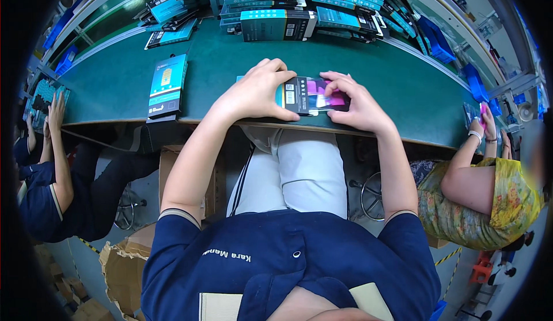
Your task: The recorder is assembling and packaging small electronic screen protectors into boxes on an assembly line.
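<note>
A flat black-and-teal box (291, 95) lies on the green table in front of me, near its front edge. My left hand (259, 93) is closed around the box's left part, thumb at the near edge and fingers at the far edge. At the box's right end shows a clear plastic tray (315, 100) with something pink and purple in it. My right hand (360, 105) grips the tray's right end, with bent fingers over it and the thumb on the near side. How far the tray sits inside the box is hidden.
An upright-printed teal box (167, 85) lies to the left on the green table (213, 50). Stacked teal-and-black boxes (279, 24) line the back. Blue bins (435, 39) hang at the right. Co-workers (52, 165) sit at both sides. An open carton (124, 269) stands below left.
</note>
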`<state>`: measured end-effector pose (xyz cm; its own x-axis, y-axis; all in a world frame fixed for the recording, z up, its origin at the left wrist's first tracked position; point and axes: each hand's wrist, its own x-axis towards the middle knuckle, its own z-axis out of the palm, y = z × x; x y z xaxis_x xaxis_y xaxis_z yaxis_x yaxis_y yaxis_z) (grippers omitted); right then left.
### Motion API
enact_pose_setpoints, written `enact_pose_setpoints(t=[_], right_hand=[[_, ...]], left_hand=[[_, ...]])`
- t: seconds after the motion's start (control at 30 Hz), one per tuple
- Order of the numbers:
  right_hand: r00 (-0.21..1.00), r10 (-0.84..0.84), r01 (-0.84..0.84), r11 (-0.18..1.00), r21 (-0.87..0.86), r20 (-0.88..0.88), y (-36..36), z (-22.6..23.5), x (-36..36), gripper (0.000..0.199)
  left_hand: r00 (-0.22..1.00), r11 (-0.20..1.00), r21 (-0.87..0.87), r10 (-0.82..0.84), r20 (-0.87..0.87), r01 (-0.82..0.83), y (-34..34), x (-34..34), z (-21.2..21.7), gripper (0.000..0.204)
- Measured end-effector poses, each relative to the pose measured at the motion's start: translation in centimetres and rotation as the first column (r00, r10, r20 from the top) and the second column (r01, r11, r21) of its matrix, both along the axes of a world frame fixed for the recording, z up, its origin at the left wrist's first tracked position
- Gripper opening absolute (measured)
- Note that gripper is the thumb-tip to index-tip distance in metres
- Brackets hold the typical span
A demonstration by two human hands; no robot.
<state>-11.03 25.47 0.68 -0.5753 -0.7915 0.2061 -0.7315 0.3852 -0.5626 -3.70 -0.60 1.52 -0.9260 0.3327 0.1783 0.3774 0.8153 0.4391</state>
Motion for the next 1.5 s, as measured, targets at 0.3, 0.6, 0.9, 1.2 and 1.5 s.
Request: enact_pose_setpoints(t=[0.3,0.6,0.9,1.2,1.5], right_hand=[[0.681,0.363,0.385,0.562,-0.732,0.636,-6.6,4.7,4.1,0.043],[0.974,0.122,0.116,0.450,-0.886,0.190,-9.8,1.1,3.2,0.012],[0.949,0.149,0.211,0.351,-0.912,0.277,-11.5,0.5,3.3,0.020],[0.985,-0.170,0.082,0.519,-0.851,-0.009,-10.7,-2.4,5.6,0.053],[0.887,-0.344,0.003,0.671,-0.741,-0.308,-9.4,-1.1,5.4,0.040]], left_hand=[[0.828,0.767,0.641,0.369,-0.422,-0.016,3.3,0.5,0.5,0.099],[0.913,0.131,0.957,0.293,-0.286,0.258,4.3,-0.1,0.7,0.024],[0.831,0.198,0.947,0.456,-0.319,0.255,3.6,-0.5,0.5,0.016],[0.876,0.110,0.967,0.410,-0.254,0.228,3.9,0.2,1.5,0.018],[0.800,0.099,0.985,0.598,0.054,-0.141,3.5,1.3,-1.8,0.061]])
